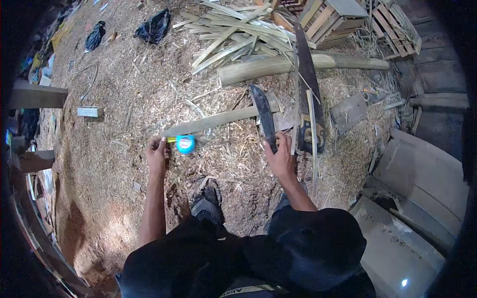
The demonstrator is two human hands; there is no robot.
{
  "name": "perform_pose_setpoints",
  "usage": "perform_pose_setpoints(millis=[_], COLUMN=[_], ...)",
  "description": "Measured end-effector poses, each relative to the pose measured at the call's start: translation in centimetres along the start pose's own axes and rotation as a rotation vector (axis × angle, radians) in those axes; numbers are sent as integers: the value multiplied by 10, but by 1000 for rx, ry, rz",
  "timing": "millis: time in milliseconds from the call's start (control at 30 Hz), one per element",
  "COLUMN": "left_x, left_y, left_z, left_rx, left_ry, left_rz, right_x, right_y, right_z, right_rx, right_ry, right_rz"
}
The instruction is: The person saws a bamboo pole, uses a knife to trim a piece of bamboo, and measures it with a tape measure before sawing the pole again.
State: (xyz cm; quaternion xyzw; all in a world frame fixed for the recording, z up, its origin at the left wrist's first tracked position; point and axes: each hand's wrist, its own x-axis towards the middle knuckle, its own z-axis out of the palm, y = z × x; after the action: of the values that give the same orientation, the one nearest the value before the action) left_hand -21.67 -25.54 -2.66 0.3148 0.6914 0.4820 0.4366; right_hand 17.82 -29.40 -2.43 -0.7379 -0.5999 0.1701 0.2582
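My left hand (156, 153) is closed in a pinch at the yellow end of a tape measure, close to the left end of a wooden slat (213, 120). The round blue case of the tape measure (185, 144) rests on the ground just right of the fingers, beside the slat. My right hand (281, 158) closes around the lower end of a dark-bladed machete (264, 110). Its blade points away from me and crosses over the slat's right part. Right of that hand lies a handsaw (309, 84) with a wooden handle, its blade pointing away.
Wood shavings (124, 164) cover the ground. Beyond the slat lie a long pole (258, 71) and a pile of thin strips (238, 30). Wooden crates (330, 22) stand at the back right. A small block (90, 111) sits left, and large boards (417, 169) lie right.
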Motion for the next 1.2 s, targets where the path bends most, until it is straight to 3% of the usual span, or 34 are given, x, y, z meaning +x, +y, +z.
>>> perform_pose_setpoints(millis=[67, 300, 433, 533, 600, 667, 700, 733, 800, 833, 867, 933, 1000, 1033, 1133, 1200], left_x=[-1, -7, -15, -10, -9, -10, -11, -10, -10, -9, -9, -13, -21, -21, -26, -35], left_y=[4, 9, 32, 21, 16, 20, 22, 21, 17, 16, 15, 26, 47, 45, 46, 65], left_z=[1, 4, 27, 42, 54, 60, 60, 61, 60, 59, 59, 58, 53, 47, 17, -6], left_rx=[-16, 39, 105, 140, 132, 176, 164, 166, 147, 148, 146, 144, 138, 137, 55, 147], left_ry=[-18, -29, -56, -130, -73, -117, -125, -121, -122, -123, -131, -138, -111, -105, -74, -108], left_rz=[-41, -68, -63, 54, 59, 13, 27, 28, 28, 29, 25, 19, -158, -157, -33, 61], right_x=[0, 0, 6, 14, 22, 28, 33, 34, 32, 30, 28, 23, 11, 8, -1, -6], right_y=[-4, 5, 10, 14, 14, 1, -14, -15, -19, -30, -37, -58, -94, -104, -122, -133], right_z=[-3, 11, 9, -2, -13, -31, -43, -39, -35, -37, -28, -6, 6, 11, 23, 32], right_rx=[20, 63, 145, 25, -5, 52, 139, 142, -342, -202, -201, -48, -1, 2, 133, 308], right_ry=[-113, 103, 59, 83, 100, 108, 5, 3, 88, -71, -72, -185, -445, -447, -439, -638], right_rz=[97, -27, 104, 56, 0, 116, 264, 263, 26, 65, 66, -297, -443, -448, -565, -620])
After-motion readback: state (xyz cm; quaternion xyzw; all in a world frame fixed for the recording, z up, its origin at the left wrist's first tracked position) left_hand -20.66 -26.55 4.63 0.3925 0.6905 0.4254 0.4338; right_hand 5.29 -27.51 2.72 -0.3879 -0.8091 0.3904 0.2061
